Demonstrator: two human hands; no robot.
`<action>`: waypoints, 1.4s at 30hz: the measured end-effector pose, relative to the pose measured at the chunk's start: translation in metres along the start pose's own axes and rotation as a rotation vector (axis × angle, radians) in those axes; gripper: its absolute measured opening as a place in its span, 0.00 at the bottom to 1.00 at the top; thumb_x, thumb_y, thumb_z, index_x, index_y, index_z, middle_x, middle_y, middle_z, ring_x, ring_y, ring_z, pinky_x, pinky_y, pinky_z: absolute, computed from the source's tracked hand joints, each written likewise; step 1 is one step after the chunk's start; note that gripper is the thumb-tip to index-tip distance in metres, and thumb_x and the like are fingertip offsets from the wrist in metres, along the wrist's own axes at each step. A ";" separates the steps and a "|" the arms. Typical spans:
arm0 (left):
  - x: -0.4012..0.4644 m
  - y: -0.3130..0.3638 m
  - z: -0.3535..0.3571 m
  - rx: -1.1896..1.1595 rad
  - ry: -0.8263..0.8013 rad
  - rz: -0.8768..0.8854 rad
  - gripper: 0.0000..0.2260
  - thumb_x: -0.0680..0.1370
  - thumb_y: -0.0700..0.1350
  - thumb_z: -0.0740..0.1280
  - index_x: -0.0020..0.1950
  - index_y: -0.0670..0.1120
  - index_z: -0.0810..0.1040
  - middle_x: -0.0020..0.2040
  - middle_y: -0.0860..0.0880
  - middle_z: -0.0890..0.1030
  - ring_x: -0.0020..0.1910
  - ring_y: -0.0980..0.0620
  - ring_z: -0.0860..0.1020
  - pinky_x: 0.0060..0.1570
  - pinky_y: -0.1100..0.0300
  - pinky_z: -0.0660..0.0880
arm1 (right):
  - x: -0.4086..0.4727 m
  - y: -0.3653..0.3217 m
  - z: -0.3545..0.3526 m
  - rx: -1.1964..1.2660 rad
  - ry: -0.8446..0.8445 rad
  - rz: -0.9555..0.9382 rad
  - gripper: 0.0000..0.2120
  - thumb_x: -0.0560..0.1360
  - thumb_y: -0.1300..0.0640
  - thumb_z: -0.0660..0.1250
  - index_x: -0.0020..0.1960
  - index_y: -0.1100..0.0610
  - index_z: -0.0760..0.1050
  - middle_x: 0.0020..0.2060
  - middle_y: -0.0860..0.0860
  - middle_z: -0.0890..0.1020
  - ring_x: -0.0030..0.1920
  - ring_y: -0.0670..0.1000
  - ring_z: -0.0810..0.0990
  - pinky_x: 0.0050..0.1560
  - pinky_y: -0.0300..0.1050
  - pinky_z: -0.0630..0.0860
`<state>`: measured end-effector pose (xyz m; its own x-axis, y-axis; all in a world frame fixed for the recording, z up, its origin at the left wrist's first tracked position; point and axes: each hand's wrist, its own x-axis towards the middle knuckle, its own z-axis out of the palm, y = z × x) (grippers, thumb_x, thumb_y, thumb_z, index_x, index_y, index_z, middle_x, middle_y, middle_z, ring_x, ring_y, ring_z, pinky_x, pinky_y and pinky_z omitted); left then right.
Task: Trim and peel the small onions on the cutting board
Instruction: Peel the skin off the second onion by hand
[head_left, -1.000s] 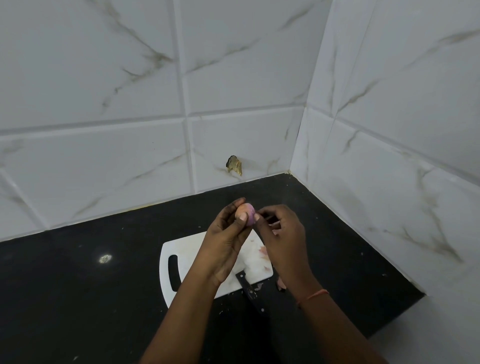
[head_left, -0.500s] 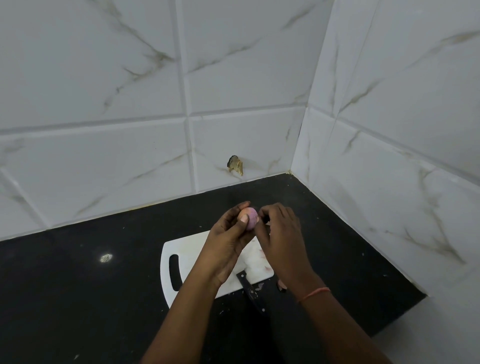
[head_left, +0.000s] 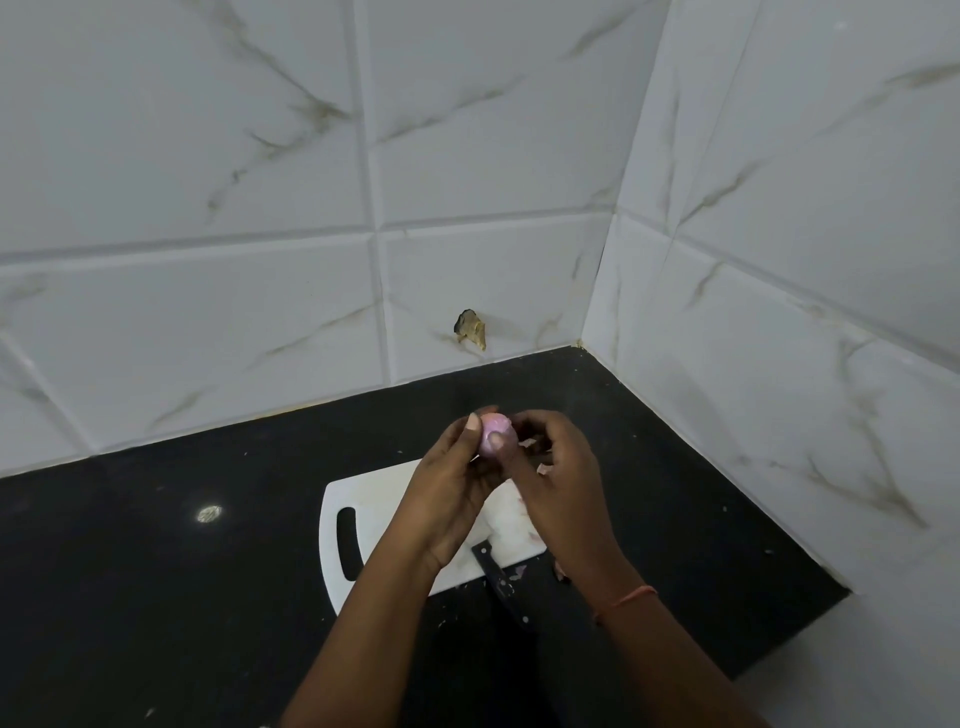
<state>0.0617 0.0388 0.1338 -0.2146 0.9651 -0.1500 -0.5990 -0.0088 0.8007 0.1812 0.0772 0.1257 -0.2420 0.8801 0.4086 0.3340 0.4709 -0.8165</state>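
Head camera, looking down at a black countertop (head_left: 156, 571) set into a corner of white marble-patterned wall tiles (head_left: 208, 312). Two bare forearms reach up from the bottom of the frame and meet above a white cutting board (head_left: 374, 499).

The left hand (head_left: 447, 493) is raised with its back toward the camera, its fingers and thumb curled around a small pink onion (head_left: 496, 439), which it holds in the air above the far edge of the board. The thumb presses across the front of the onion and a fingertip shows at its upper left.

The right hand (head_left: 561, 488) sits just beside it, fingers curled inward toward the onion's right side, pinching at its surface. A thin orange thread bracelet (head_left: 626, 600) circles the right wrist.

A black-handled knife (head_left: 501, 582) lies below the hands, its handle over the board's near edge and pointing toward the camera. Small pink scraps of onion skin (head_left: 561, 569) lie on the counter near the board's right corner. The board has a slotted handle at its left end.
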 end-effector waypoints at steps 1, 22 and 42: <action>0.000 0.000 0.000 -0.010 0.002 0.003 0.15 0.82 0.46 0.60 0.65 0.41 0.77 0.59 0.40 0.82 0.58 0.45 0.82 0.54 0.57 0.80 | -0.001 0.000 0.001 -0.018 0.014 -0.032 0.09 0.75 0.44 0.70 0.53 0.45 0.76 0.48 0.39 0.79 0.51 0.44 0.78 0.49 0.37 0.76; 0.001 0.003 -0.009 0.255 0.058 -0.010 0.15 0.84 0.49 0.58 0.58 0.47 0.83 0.46 0.45 0.82 0.39 0.53 0.77 0.43 0.59 0.73 | 0.011 -0.006 -0.014 -0.029 -0.216 0.033 0.02 0.76 0.55 0.70 0.48 0.51 0.78 0.41 0.41 0.81 0.44 0.39 0.78 0.42 0.27 0.72; 0.004 0.003 -0.006 -0.171 0.087 -0.186 0.14 0.82 0.48 0.61 0.58 0.41 0.80 0.47 0.40 0.83 0.39 0.49 0.81 0.36 0.61 0.80 | 0.013 -0.018 -0.010 0.739 -0.005 0.638 0.07 0.75 0.56 0.71 0.50 0.59 0.80 0.46 0.59 0.85 0.44 0.55 0.84 0.47 0.49 0.82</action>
<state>0.0547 0.0406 0.1326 -0.1496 0.9283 -0.3403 -0.7546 0.1151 0.6460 0.1814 0.0813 0.1498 -0.2189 0.9551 -0.1996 -0.2516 -0.2529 -0.9342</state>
